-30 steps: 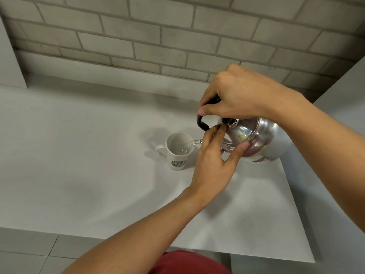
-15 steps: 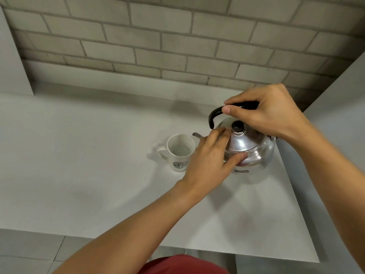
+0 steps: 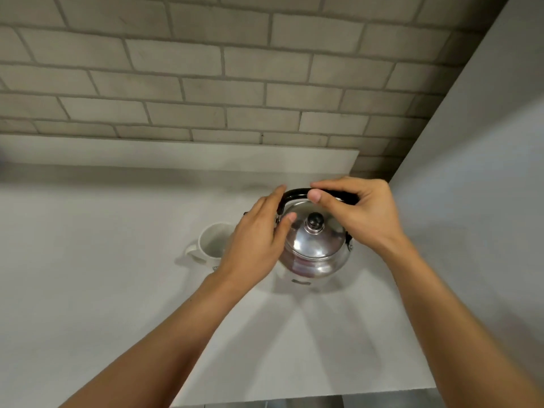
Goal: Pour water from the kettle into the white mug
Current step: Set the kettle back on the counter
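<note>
The shiny steel kettle stands upright on the white counter, its black lid knob facing up. My right hand is closed over the black handle from the right, thumb in front. My left hand lies flat against the kettle's left side, thumb tip on the lid, fingers reaching the handle's left end. The white mug stands just left of the kettle with its handle pointing left. My left hand hides the mug's right side and the kettle's spout.
A grey brick wall with a low white upstand runs along the back of the counter. A plain white side wall closes the right side close to the kettle. The counter's front edge lies near my forearms.
The kettle has gone from tilted and pouring into the mug to upright on the counter beside it. My left hand slid from the lid to the kettle's left side.
</note>
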Motion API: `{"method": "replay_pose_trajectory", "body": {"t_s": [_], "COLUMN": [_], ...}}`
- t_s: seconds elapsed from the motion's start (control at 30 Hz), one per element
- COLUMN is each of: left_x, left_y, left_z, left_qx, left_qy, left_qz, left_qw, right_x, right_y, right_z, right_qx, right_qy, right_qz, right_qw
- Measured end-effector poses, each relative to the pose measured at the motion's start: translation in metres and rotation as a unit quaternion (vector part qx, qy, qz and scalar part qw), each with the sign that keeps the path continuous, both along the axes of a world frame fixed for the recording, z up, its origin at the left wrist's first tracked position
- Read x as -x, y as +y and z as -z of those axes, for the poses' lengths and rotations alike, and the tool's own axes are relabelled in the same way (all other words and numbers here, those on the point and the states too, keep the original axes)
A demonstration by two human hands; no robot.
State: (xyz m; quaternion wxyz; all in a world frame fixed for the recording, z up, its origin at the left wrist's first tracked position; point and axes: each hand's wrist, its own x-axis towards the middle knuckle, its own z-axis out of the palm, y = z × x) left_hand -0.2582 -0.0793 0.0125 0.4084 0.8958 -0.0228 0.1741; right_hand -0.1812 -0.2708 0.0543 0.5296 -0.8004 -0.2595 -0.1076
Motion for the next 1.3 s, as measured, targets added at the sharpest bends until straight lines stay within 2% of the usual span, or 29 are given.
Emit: {"method": "replay_pose_trajectory", "body": {"t_s": [0.2, 0.43, 0.7, 0.9, 1.13, 1.3], "left_x": [-0.018, -0.049, -0.109, -0.168, -0.23, -0.253], "left_y": [-0.005, 0.006, 0.024, 0.051, 0.071, 0.077], "left_z": [-0.001, -0.003, -0.007, 0.001, 0.022, 0.032], "left_qx": [-0.023, 0.011, -0.002, -0.019, -0.044, -0.052], "left_qy": [0.003, -0.02, -0.016, 0.037, 0.142, 0.174], "left_qz": [-0.028, -0.084, -0.095, -0.086, -0.079, -0.072], "left_qw": [0.999, 0.996, 0.995, 0.995, 0.986, 0.981], "right_x": [-0.007, -0.021, -0.094, -0.157, -0.217, -0.245], "right_y": [-0.016, -0.043, -0.024, 0.005, 0.03, 0.039], "right_z": [0.02, 0.045, 0.055, 0.075, 0.107, 0.118], "right_qx": [0.002, 0.022, -0.018, 0.022, 0.092, 0.099], "right_qy": [0.047, 0.081, 0.107, 0.106, 0.131, 0.148], "right_qz": [-0.007, 0.009, 0.02, 0.054, 0.08, 0.085], "right_qw": [0.999, 0.996, 0.994, 0.993, 0.984, 0.98]}}
